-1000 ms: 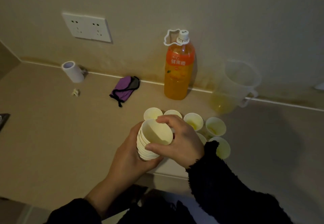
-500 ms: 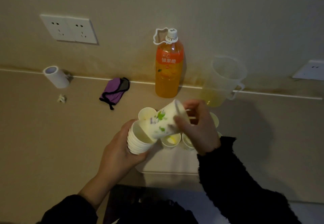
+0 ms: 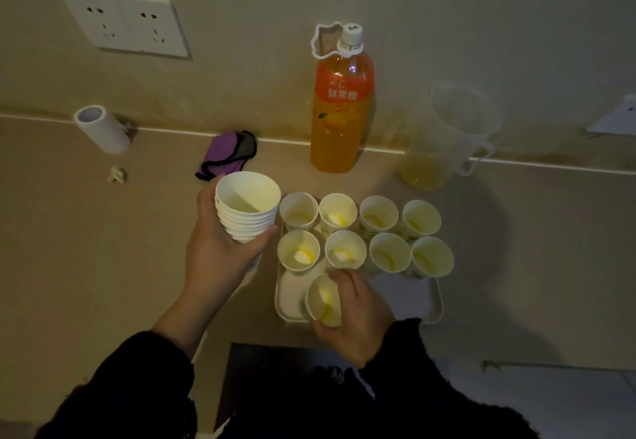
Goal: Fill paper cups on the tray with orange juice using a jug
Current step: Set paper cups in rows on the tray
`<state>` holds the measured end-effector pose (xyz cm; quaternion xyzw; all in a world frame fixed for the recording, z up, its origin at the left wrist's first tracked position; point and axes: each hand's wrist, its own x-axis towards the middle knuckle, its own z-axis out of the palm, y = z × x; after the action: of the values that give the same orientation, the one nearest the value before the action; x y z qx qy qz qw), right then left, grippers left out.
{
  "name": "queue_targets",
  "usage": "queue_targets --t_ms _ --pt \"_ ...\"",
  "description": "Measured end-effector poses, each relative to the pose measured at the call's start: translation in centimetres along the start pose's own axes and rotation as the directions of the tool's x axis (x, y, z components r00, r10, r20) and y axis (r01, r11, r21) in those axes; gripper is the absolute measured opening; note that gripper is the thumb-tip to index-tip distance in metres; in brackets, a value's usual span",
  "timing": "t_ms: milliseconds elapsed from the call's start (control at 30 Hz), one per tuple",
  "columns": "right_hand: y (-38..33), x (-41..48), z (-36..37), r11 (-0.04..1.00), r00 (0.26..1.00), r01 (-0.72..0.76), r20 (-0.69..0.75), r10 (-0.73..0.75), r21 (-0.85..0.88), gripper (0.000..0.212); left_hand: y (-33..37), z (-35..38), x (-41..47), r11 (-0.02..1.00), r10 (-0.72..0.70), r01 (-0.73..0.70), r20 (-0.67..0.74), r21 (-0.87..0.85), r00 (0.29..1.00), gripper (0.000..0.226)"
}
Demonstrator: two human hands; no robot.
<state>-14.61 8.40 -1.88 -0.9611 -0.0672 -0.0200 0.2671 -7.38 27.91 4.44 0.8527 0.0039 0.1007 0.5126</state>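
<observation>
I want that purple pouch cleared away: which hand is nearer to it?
Left. The left hand, gripping the cup stack, is just in front of the purple pouch; the right hand holds a cup at the tray's near edge, farther right.

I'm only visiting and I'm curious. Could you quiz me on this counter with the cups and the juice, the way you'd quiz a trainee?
1. How many paper cups stand in the two rows on the tray, leaving out the single cup that the right hand holds?
2. True or false: the jug is full to the brim.
3. What does the left hand grip? A. a spoon B. a stack of cups C. a kettle

Key
1. Eight.
2. False: only a little juice lies at its bottom.
3. B.
</observation>
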Motion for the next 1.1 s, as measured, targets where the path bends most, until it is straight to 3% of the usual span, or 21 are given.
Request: queue_targets --t_ms 167,300,467,567,900,1100 --pt "0.3 0.2 2.5 0.999 0.996 -0.021 -0.090 0.017 -0.045 0.063 0.0 0.1 0.4 1.000 0.026 -0.025 0.016 -0.017 1.000 0.081" --pt "0.6 0.6 3.2 0.992 0.998 -0.049 -0.051 0.043 -0.115 0.068 0.1 0.2 0.6 0.999 0.038 -0.038 0.024 -0.012 0.999 0.082" --pt "0.5 0.8 4.2 0.984 0.994 -0.105 0.020 0.109 -0.146 0.096 0.0 0.3 0.6 0.998 0.054 -0.054 0.032 -0.015 0.998 0.084" --pt "0.4 1.2 4.3 0.979 0.995 -0.093 0.012 0.096 -0.183 0.102 -0.1 0.3 0.5 0.999 0.046 -0.046 0.033 -0.021 0.998 0.084" --pt "-0.1 1.7 4.3 0.991 0.997 -0.071 0.006 0.072 -0.113 0.092 -0.2 0.3 0.2 1.000 0.023 -0.022 0.041 -0.017 0.999 0.085" --pt "-0.2 1.6 4.0 0.996 0.996 -0.079 0.030 0.081 -0.050 0.075 -0.3 0.3 0.2 1.000 0.017 -0.016 0.044 -0.016 0.999 0.085"
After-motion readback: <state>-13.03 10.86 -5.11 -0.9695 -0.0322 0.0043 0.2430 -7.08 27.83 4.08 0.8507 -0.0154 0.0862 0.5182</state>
